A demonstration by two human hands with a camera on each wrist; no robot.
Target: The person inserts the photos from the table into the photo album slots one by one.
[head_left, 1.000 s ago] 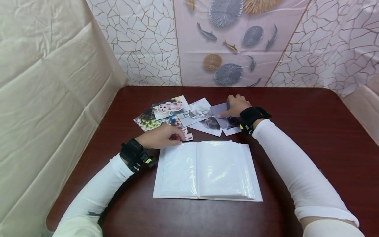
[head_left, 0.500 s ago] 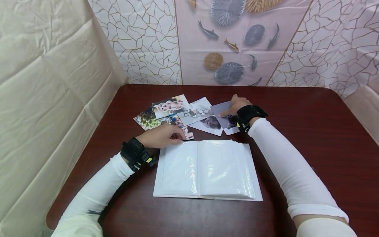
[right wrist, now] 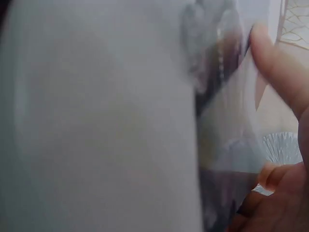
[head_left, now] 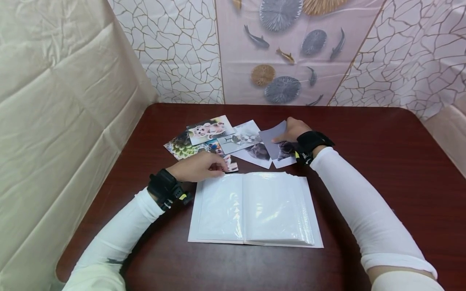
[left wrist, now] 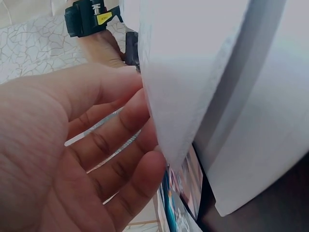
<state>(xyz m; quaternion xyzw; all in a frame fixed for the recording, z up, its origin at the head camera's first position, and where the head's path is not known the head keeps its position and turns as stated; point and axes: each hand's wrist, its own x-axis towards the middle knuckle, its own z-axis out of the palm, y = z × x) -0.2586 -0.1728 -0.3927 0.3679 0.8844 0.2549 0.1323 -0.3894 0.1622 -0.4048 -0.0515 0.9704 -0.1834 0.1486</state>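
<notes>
My right hand [head_left: 295, 130] grips a grey photo [head_left: 271, 139] with a dark animal on it, thumb over its face. The photo bows up at its far edge and fills much of the right wrist view, blurred. Below my left hand [head_left: 198, 166] lies an open photo album [head_left: 276, 210] with white pages in clear sleeves. Loosely curled, the left fingers [left wrist: 123, 116] rest right at the album's far left edge, with the thumb close to the page rim. Other photos lie beyond the album: a pink animal photo [head_left: 209, 130], a pale cat photo [head_left: 244, 136] and a green plant photo [head_left: 182, 146].
All of this lies on a dark red-brown table [head_left: 371, 161]. A pale cloth [head_left: 65, 101] hangs along the left side, and a patterned curtain [head_left: 182, 52] stands behind the far edge. Another photo [head_left: 256, 153] shows partly under the pale one.
My right hand shifts slightly left, then back right, and the grey photo's far edge now bends upward in its grip. The left hand and the album stay put.
</notes>
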